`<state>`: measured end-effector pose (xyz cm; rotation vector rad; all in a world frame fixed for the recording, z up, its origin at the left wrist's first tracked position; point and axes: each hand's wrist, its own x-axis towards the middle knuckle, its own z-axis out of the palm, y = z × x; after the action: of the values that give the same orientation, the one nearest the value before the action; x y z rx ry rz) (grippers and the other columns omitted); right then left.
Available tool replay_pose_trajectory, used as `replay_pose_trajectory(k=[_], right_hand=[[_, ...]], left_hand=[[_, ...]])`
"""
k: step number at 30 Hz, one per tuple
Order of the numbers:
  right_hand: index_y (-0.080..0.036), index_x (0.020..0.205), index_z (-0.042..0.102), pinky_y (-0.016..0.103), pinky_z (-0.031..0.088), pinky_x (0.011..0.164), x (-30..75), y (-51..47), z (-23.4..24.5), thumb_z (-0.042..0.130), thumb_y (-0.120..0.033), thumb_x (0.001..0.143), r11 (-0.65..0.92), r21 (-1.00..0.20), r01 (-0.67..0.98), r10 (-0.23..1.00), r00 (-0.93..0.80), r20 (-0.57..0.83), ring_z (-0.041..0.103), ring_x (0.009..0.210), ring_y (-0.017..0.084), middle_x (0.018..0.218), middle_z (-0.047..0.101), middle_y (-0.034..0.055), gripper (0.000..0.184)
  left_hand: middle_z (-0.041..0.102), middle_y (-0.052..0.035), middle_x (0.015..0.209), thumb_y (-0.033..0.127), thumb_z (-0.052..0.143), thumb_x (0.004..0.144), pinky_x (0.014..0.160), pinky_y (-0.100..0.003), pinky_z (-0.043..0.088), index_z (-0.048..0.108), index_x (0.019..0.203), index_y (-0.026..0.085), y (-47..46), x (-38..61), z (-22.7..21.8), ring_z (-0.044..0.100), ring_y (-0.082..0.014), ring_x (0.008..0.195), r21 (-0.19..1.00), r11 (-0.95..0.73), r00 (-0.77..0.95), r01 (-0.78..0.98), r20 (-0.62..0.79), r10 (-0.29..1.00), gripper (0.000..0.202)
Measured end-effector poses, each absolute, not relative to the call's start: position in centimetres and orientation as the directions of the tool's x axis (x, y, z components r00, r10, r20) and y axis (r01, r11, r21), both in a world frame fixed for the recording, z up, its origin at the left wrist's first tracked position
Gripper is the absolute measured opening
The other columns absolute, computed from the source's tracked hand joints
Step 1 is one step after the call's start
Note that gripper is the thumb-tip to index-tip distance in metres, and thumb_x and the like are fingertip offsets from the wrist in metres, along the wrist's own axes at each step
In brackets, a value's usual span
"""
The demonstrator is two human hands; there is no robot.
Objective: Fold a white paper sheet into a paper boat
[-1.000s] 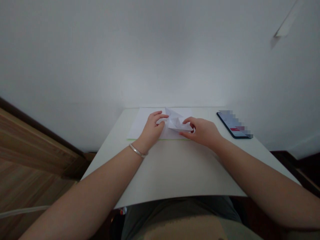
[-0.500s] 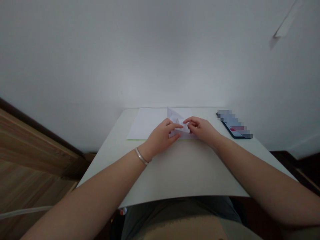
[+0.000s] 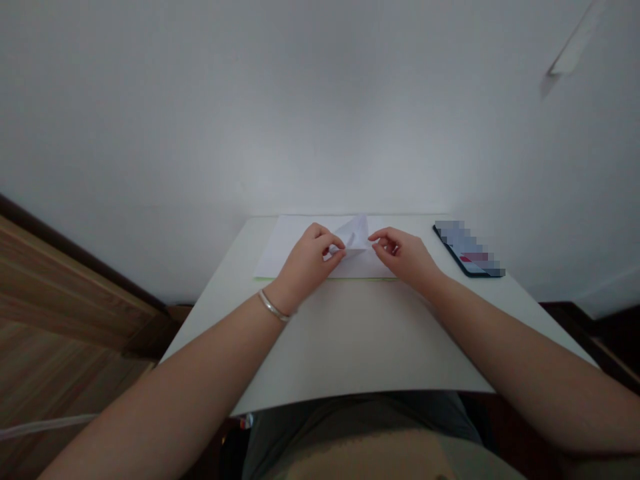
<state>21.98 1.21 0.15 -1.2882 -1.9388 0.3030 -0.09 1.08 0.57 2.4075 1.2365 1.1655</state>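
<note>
A small folded white paper piece (image 3: pixel 354 235) stands up between my two hands at the far middle of the white table (image 3: pixel 360 333). My left hand (image 3: pixel 306 260), with a silver bangle on its wrist, pinches the piece's left side with curled fingers. My right hand (image 3: pixel 403 255) pinches its right side with thumb and forefinger. Beneath the piece lie flat white paper sheets (image 3: pixel 290 250), with a thin green edge showing along their near side.
A dark phone (image 3: pixel 467 252) with a lit, blurred screen lies at the table's far right. A white wall rises right behind the table. Wooden boards (image 3: pixel 65 300) run along the left. My lap shows below the table's near edge.
The folded piece has been turned and lifted, its point now up between both hands. My left hand shifted from the centre back to the left; my right hand moved slightly farther away.
</note>
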Motion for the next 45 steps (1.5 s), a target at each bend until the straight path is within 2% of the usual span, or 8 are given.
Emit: replay_pose_trajectory(k=[11, 14, 19, 27, 31, 36, 41, 45], right_hand=[[-0.022, 0.096, 0.067, 0.030, 0.051, 0.062, 24.4, 3.4, -2.1, 0.057, -0.023, 0.077, 0.494, -0.627, 0.602, 0.789, -0.008, 0.614, 0.060, 0.085, 0.018, 0.111, 0.060, 0.0087, 0.022], [-0.022, 0.100, 0.066, 0.033, 0.052, 0.066, 24.5, 3.5, -2.3, 0.057, -0.022, 0.076, 0.484, -0.648, 0.587, 0.804, -0.007, 0.595, 0.061, 0.089, 0.019, 0.115, 0.060, 0.0089, 0.025], [-0.023, 0.098, 0.065, 0.034, 0.053, 0.070, 24.6, 3.5, -2.4, 0.055, -0.022, 0.077, 0.454, -0.698, 0.554, 0.853, -0.045, 0.520, 0.063, 0.089, 0.019, 0.118, 0.062, 0.0080, 0.023], [-0.021, 0.093, 0.064, 0.029, 0.050, 0.068, 24.3, 2.6, -1.2, 0.056, -0.019, 0.076, 0.499, -0.519, 0.694, 0.857, -0.304, 0.417, 0.063, 0.076, 0.015, 0.098, 0.068, 0.0045, 0.019], [-0.022, 0.094, 0.066, 0.028, 0.047, 0.066, 24.2, 2.3, -0.8, 0.058, -0.025, 0.077, 0.462, -0.412, 0.785, 0.867, -0.301, 0.399, 0.063, 0.076, 0.016, 0.095, 0.069, 0.0039, 0.019], [-0.026, 0.115, 0.061, 0.028, 0.047, 0.064, 24.2, 2.2, -0.7, 0.058, -0.030, 0.080, 0.450, -0.337, 0.827, 0.864, -0.309, 0.397, 0.063, 0.072, 0.017, 0.096, 0.070, 0.0027, 0.035], [-0.026, 0.105, 0.063, 0.029, 0.047, 0.073, 24.4, 2.0, -0.7, 0.054, -0.020, 0.081, 0.584, -0.193, 0.789, 0.783, -0.483, 0.392, 0.064, 0.093, 0.018, 0.121, 0.065, 0.0016, 0.026], [-0.025, 0.111, 0.061, 0.029, 0.046, 0.069, 24.2, 1.7, -0.3, 0.057, -0.034, 0.083, 0.522, -0.214, 0.826, 0.826, -0.426, 0.370, 0.066, 0.084, 0.019, 0.114, 0.068, 0.0045, 0.030]], left_hand=[[0.060, -0.0041, 0.090, 0.018, 0.061, 0.081, 0.077, -0.029, 0.053, 0.071, 0.082, 0.020, 4.0, -3.2, 0.1, 0.057, -0.0152, 0.086, 0.506, -0.581, 0.352, 0.638, 0.479, 0.804, 0.011], [0.062, -0.0042, 0.093, 0.016, 0.059, 0.080, 0.084, -0.032, 0.051, 0.071, 0.083, 0.019, 4.8, -3.8, -0.6, 0.058, -0.0155, 0.089, 0.486, -0.599, 0.354, 0.637, 0.506, 0.787, 0.013], [0.064, -0.0051, 0.098, 0.017, 0.053, 0.082, 0.080, -0.030, 0.053, 0.070, 0.089, 0.019, 5.1, -3.9, -1.1, 0.060, -0.0155, 0.090, 0.480, -0.589, 0.344, 0.650, 0.505, 0.791, 0.018], [0.065, -0.0060, 0.108, 0.025, 0.049, 0.085, 0.084, -0.033, 0.050, 0.064, 0.110, 0.018, 3.2, -3.4, -0.2, 0.062, -0.0186, 0.091, 0.252, -0.572, 0.436, 0.781, 0.435, 0.788, 0.030], [0.067, -0.0057, 0.106, 0.026, 0.047, 0.086, 0.084, -0.033, 0.050, 0.068, 0.104, 0.019, 3.0, -3.3, -0.1, 0.063, -0.0199, 0.092, 0.230, -0.520, 0.400, 0.822, 0.417, 0.816, 0.028], [0.068, -0.0060, 0.106, 0.023, 0.048, 0.085, 0.087, -0.034, 0.049, 0.069, 0.103, 0.019, 3.2, -3.4, 0.0, 0.063, -0.0205, 0.093, 0.221, -0.534, 0.422, 0.816, 0.403, 0.812, 0.029], [0.067, -0.0052, 0.107, 0.021, 0.048, 0.083, 0.086, -0.033, 0.050, 0.071, 0.103, 0.020, 3.2, -3.4, -0.1, 0.063, -0.0202, 0.093, 0.193, -0.543, 0.439, 0.817, 0.402, 0.804, 0.030], [0.067, -0.0057, 0.107, 0.023, 0.049, 0.083, 0.088, -0.034, 0.050, 0.072, 0.102, 0.020, 3.2, -3.4, -0.1, 0.064, -0.0211, 0.094, 0.156, -0.557, 0.468, 0.816, 0.387, 0.795, 0.030]])
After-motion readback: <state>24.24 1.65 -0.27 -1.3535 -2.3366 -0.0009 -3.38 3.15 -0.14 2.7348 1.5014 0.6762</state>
